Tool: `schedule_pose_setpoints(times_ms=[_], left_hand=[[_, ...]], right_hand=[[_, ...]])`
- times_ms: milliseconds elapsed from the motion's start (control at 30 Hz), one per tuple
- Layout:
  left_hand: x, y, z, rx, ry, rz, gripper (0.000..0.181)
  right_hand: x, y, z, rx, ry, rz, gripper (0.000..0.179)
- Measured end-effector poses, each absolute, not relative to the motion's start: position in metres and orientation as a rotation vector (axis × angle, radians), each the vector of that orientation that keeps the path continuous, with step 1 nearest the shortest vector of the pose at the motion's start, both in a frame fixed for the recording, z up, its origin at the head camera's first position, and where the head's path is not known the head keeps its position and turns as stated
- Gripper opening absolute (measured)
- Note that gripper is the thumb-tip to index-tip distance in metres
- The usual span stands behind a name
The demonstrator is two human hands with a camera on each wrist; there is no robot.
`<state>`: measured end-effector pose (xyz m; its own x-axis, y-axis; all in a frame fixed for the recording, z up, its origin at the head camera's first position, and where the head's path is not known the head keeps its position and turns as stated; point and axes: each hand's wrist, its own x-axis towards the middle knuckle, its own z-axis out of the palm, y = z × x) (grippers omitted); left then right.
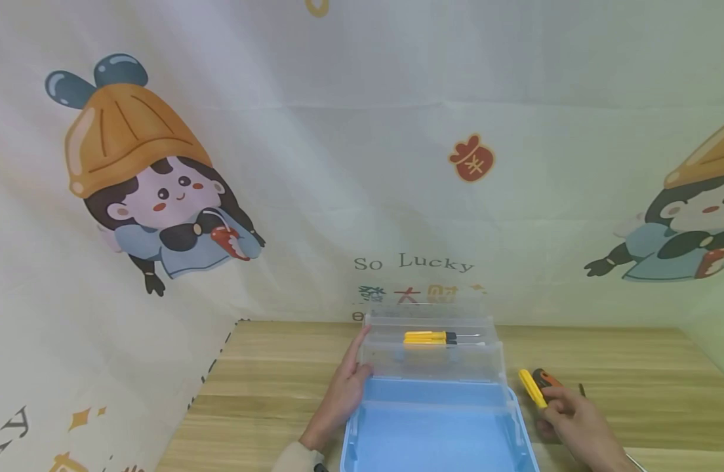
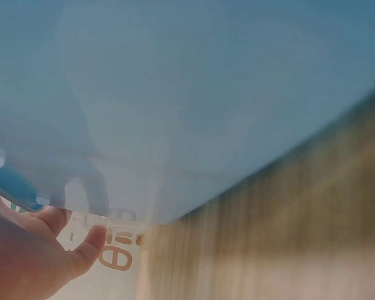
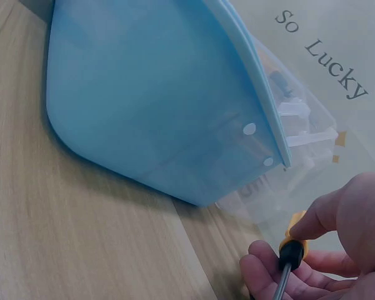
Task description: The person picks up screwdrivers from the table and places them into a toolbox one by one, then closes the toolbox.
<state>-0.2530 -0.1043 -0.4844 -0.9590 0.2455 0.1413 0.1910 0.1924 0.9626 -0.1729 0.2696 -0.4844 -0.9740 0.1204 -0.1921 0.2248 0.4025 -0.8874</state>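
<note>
Evidently, a blue box [image 1: 439, 436] is set on the wooden desk [image 1: 267, 387], its clear lid [image 1: 433, 360] raised at the far side. Two yellow screwdrivers [image 1: 427, 337] are held side by side in the lid, behind the blue box, with their metal shafts pointed rightward.

A third yellow-handled screwdriver [image 1: 533, 388] is pinched between the thumb and fingers of the right hand [image 1: 577, 423], just to the right of the box — its shaft is directed back past the wrist. Beside that handle, also right of the box, an orange-and-black tool [image 1: 546, 378] is partly covered by the hand; its kind cannot be told. A small dark tip [image 1: 582, 390] is seen farther right.

The lid's left edge, above the box's far left corner, is touched by the left hand [image 1: 341, 390] with finger and thumb spread — whether it is gripped cannot be told. Behind the box, a printed cloth [image 1: 362, 164] is hung.
</note>
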Motion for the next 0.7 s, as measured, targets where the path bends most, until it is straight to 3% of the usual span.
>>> schedule_pose_setpoints(times_ms=[700], left_hand=[[-0.2541,-0.1039,-0.4852,0.425,2.405,1.915,0.066]], right_hand=[[-0.1724,0.2762,-0.4777,0.335,2.566,-1.647,0.048]])
